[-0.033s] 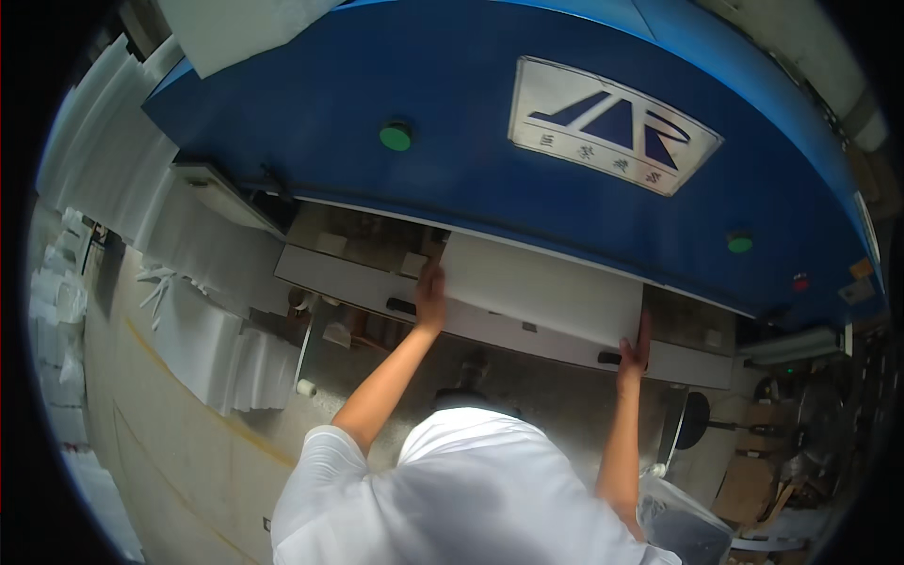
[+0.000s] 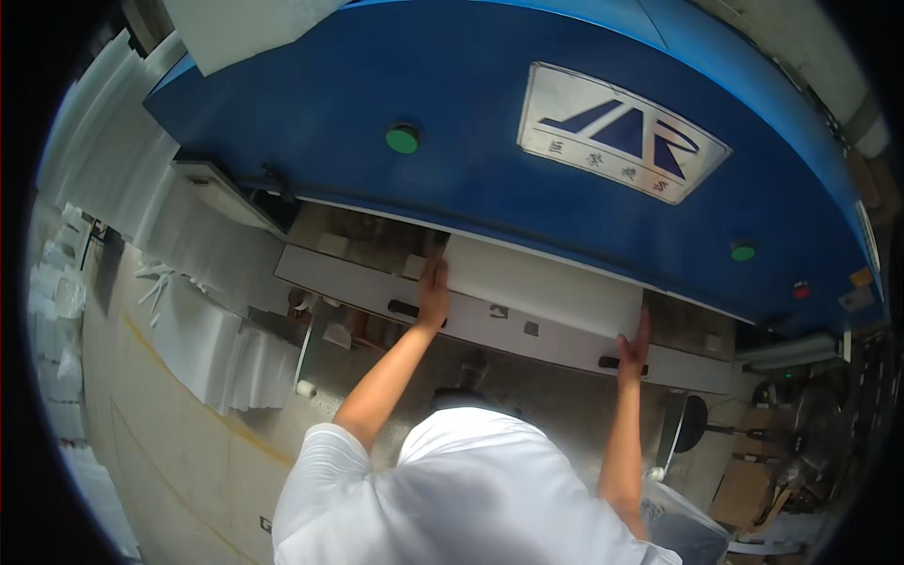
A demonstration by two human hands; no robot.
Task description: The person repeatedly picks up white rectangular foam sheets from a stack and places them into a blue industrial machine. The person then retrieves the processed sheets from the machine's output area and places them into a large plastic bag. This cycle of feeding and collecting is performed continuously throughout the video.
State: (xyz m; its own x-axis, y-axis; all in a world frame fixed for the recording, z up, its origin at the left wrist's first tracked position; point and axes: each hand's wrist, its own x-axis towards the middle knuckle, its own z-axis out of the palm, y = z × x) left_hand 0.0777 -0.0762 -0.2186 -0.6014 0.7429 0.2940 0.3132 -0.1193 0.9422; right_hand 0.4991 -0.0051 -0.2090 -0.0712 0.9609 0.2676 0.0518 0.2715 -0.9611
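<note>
A white rectangular sheet or block (image 2: pixel 546 282), smooth on top, lies partly under the front of a large blue machine (image 2: pixel 320 113). Its far end is hidden beneath the machine. My left hand (image 2: pixel 434 290) is at the left edge of the white piece, fingers stretched out along it. On the opposite side, my right hand (image 2: pixel 635 348) has its fingers extended along the right edge and its thumb apart near the front corner. Both hands look open and flat, not wrapped round anything. A pale front panel (image 2: pixel 574 339) with black handles runs below the white piece.
Green buttons (image 2: pixel 402 138) and a red one (image 2: pixel 801 291) sit on the machine's face. Stacked white sheets (image 2: pixel 202 348) stand at the left. A fan (image 2: pixel 810 433) and cardboard are at the right. A plastic-covered bin (image 2: pixel 683 527) is near my right arm.
The white piece has slid slightly farther under the machine, uncovering more of the front panel and a metal catch. My hands have moved forward a little with it.
</note>
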